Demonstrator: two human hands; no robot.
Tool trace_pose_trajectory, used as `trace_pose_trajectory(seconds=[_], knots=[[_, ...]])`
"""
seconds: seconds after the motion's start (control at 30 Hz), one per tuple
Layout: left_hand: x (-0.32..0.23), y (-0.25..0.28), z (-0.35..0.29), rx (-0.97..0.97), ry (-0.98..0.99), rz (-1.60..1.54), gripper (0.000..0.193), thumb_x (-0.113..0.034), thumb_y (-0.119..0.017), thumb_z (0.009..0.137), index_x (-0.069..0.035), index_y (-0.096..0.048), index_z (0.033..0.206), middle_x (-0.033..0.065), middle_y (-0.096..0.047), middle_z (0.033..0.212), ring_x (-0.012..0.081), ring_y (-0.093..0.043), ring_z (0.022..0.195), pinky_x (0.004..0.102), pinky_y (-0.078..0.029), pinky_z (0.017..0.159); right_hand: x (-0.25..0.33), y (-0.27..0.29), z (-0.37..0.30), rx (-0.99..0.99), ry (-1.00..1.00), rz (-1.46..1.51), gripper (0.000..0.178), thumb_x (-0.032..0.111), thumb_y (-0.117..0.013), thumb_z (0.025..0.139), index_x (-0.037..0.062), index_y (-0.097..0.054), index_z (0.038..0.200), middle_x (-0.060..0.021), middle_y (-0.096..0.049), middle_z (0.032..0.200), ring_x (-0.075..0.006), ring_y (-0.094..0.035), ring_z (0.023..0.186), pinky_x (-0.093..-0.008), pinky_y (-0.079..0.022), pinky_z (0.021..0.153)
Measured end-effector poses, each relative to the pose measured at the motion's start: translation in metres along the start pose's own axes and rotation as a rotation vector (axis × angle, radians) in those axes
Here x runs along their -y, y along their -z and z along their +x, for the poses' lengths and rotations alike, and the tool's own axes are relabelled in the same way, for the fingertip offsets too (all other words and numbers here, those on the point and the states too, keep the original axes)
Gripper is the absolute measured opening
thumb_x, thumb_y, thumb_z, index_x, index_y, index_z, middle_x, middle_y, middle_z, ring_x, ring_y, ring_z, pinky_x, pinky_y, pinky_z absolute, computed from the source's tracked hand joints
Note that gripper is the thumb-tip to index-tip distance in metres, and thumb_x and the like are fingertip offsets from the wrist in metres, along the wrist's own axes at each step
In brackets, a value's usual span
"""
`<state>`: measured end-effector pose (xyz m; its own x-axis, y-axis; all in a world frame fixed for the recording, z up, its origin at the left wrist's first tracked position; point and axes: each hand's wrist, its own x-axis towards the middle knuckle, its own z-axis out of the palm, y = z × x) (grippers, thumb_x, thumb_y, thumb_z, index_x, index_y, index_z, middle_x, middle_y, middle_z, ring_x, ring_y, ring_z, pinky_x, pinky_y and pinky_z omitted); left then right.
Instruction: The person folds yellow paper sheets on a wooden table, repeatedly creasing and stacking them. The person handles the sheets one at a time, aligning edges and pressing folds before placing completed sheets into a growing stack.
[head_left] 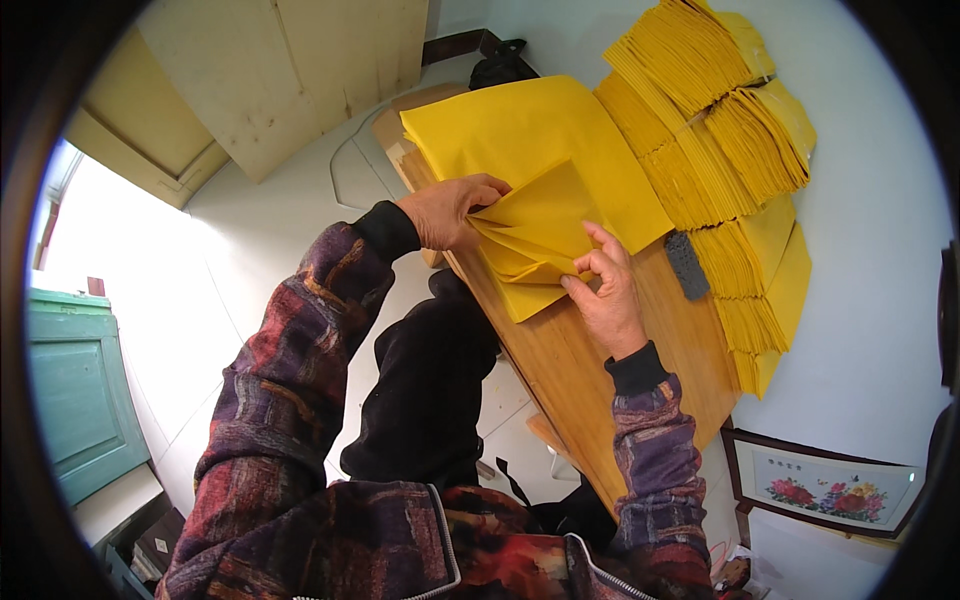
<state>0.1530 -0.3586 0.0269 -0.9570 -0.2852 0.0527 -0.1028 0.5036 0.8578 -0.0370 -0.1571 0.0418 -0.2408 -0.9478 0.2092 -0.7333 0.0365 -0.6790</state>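
Between my hands is a folded sheet of yellow paper [545, 215], its layers fanned apart toward the near side. My left hand [450, 210] pinches the folded paper at its left corner, thumb and fingers closed on it. At the paper's near right edge, my right hand [608, 290] grips a layer between thumb and finger, the other fingers raised. Beneath and beyond it lies a larger stack of flat yellow sheets [530, 120] on the wooden table [640, 370].
Tall piles of folded yellow paper [730, 150] lean along the wall at the right. A dark grey block [686, 265] sits beside them on the table. A framed flower picture [825, 485] stands at lower right, a green cabinet [85, 390] at left.
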Motion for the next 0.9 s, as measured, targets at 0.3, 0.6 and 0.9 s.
trace_pose_trajectory(seconds=[0.3, 0.6, 0.9], knots=[[0.009, -0.029, 0.005, -0.314, -0.033, 0.043, 0.021, -0.005, -0.065, 0.078, 0.004, -0.060, 0.095, 0.0150, -0.060, 0.110, 0.0299, -0.059, 0.098, 0.0307, -0.048, 0.087, 0.009, -0.001, -0.007, -0.066, -0.014, -0.095, 0.028, 0.002, -0.071, 0.074, 0.0008, -0.056, 0.098, -0.0165, -0.041, 0.139, -0.0336, -0.043, 0.122, -0.0388, -0.038, 0.099], [0.004, -0.022, 0.013, -0.326, 0.146, 0.000, 0.023, -0.014, -0.062, 0.084, 0.006, -0.061, 0.098, 0.0159, -0.063, 0.095, 0.0288, -0.061, 0.087, 0.0319, -0.049, 0.080, 0.009, -0.007, -0.013, -0.277, 0.204, -0.320, 0.057, 0.003, -0.077, 0.068, 0.0063, -0.051, 0.119, -0.0183, -0.035, 0.138, -0.0378, -0.036, 0.127, -0.0438, -0.036, 0.103], [0.002, -0.021, 0.012, -0.333, 0.123, 0.041, 0.027, -0.016, -0.062, 0.084, 0.007, -0.062, 0.099, 0.0185, -0.063, 0.107, 0.0312, -0.060, 0.097, 0.0329, -0.047, 0.088, 0.011, -0.005, -0.011, -0.063, 0.212, -0.348, 0.010, 0.000, -0.071, 0.073, 0.0044, -0.063, 0.077, -0.0128, -0.045, 0.137, -0.0374, -0.034, 0.130, -0.0433, -0.034, 0.105]])
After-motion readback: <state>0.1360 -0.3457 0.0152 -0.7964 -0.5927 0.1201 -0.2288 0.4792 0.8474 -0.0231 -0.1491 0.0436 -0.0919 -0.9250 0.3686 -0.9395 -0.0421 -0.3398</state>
